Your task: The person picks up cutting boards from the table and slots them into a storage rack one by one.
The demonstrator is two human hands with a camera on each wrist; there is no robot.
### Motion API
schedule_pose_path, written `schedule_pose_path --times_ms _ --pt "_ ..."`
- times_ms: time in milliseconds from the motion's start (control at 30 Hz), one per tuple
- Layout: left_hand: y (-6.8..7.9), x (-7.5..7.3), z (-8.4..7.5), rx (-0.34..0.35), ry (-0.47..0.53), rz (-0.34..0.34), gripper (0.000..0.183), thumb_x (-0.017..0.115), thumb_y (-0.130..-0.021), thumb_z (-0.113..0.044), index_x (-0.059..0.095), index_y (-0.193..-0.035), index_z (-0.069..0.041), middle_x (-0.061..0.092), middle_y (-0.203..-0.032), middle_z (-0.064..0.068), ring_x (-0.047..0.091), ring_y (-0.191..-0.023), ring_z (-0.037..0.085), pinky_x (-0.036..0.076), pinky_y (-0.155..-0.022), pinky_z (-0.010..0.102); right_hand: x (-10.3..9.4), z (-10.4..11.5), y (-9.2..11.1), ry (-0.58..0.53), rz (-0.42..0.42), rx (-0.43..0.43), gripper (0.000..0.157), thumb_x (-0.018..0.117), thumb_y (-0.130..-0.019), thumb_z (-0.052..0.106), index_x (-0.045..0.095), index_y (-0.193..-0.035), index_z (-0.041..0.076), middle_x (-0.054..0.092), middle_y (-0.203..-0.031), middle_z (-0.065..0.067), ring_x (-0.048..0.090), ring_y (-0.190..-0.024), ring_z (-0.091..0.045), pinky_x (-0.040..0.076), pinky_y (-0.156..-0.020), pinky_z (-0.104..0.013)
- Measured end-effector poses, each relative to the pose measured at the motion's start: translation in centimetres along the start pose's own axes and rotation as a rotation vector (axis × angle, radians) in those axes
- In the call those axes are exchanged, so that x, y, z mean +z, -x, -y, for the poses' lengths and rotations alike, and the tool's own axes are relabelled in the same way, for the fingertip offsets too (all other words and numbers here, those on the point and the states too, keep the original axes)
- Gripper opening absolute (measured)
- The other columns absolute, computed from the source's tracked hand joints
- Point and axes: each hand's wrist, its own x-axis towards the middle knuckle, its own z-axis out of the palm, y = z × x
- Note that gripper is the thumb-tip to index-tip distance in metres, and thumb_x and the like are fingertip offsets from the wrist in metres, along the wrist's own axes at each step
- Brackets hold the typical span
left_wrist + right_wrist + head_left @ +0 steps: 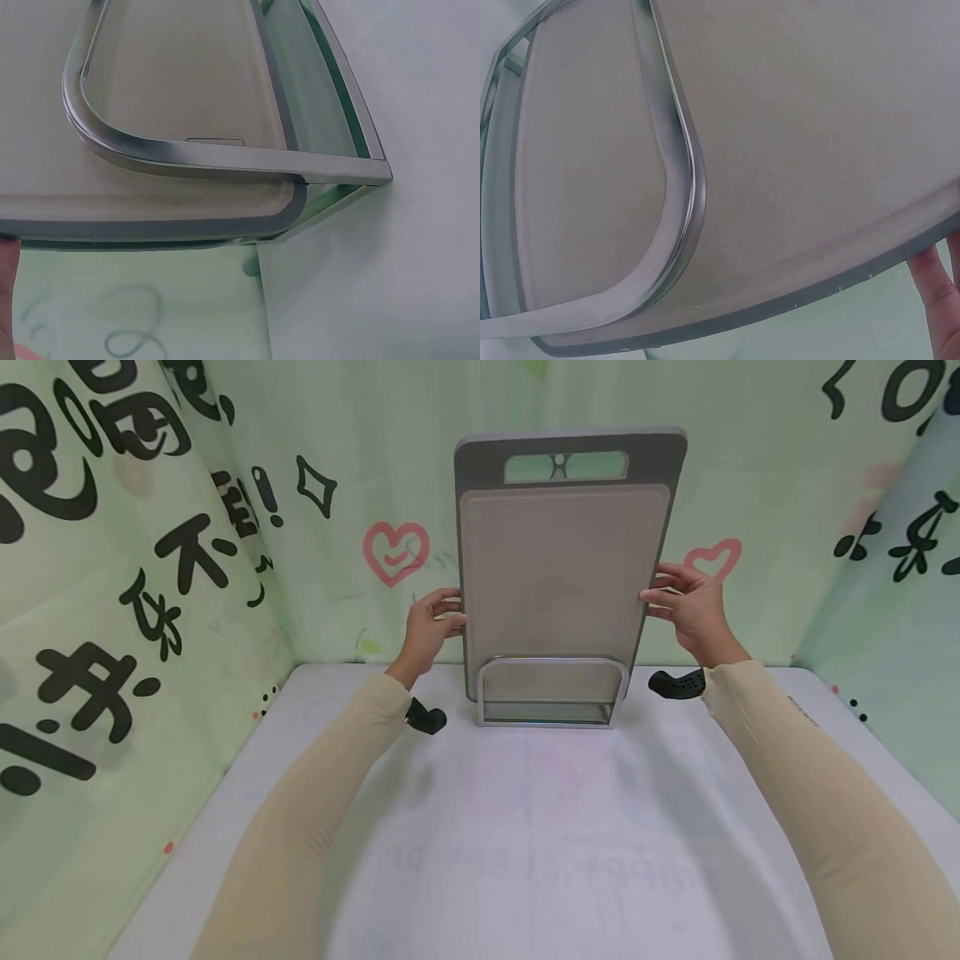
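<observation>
A grey-edged cutting board point(562, 560) with a beige-grey face and a handle slot at its top stands nearly upright, tilting slightly to the right. Its lower part is behind the front loop of a silver metal rack point(546, 724), and its bottom edge appears a little above the rack's base bar. My left hand point(429, 631) grips the board's left edge, thumb in front. On the opposite edge, somewhat higher, my right hand point(693, 610) pinches the board between thumb and fingers. The right wrist view shows fingers point(936, 300) at the board's edge; the rest of that hand is outside it.
The rack stands on a white-covered table point(525, 843), close to the back. A pale green curtain point(330, 593) with black characters and red hearts rises behind and at both sides. Black wrist devices point(677, 685) hang under both sleeves.
</observation>
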Motion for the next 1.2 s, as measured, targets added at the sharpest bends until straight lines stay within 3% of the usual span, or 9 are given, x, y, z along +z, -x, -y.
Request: schedule_pose_path --times_ms 367,733,1200 --pt "-0.1 0.2 -0.1 -0.014 0.0 0.006 0.038 0.061 -0.088 0.002 0.057 -0.125 -0.002 0.063 -0.111 0.022 0.063 -0.074 0.002 0.057 -0.077 0.029 -0.2 -0.1 -0.3 -0.037 0.02 0.018 0.03 0.074 -0.076 0.003 0.073 -0.101 0.019 0.067 -0.08 0.004 0.066 -0.069 -0.008 0.056 -0.061 -0.021" --pt "-0.2 0.3 0.0 -0.054 0.023 -0.007 0.038 0.061 -0.088 0.001 0.057 -0.126 -0.004 0.063 -0.114 0.021 0.062 -0.081 0.006 0.056 -0.079 0.03 -0.2 0.0 -0.5 -0.01 0.02 0.034 0.036 0.075 -0.076 0.008 0.07 -0.111 0.017 0.064 -0.085 0.004 0.066 -0.071 -0.007 0.056 -0.063 -0.02" --pt "-0.1 1.1 1.0 -0.069 0.101 -0.1 0.036 0.062 -0.088 -0.004 0.06 -0.124 -0.005 0.063 -0.118 0.021 0.063 -0.084 0.006 0.056 -0.078 0.027 0.2 -0.4 -0.5 -0.035 -0.006 0.037 0.042 0.074 -0.076 0.009 0.068 -0.117 0.014 0.064 -0.085 0.003 0.065 -0.073 -0.008 0.056 -0.064 -0.019"
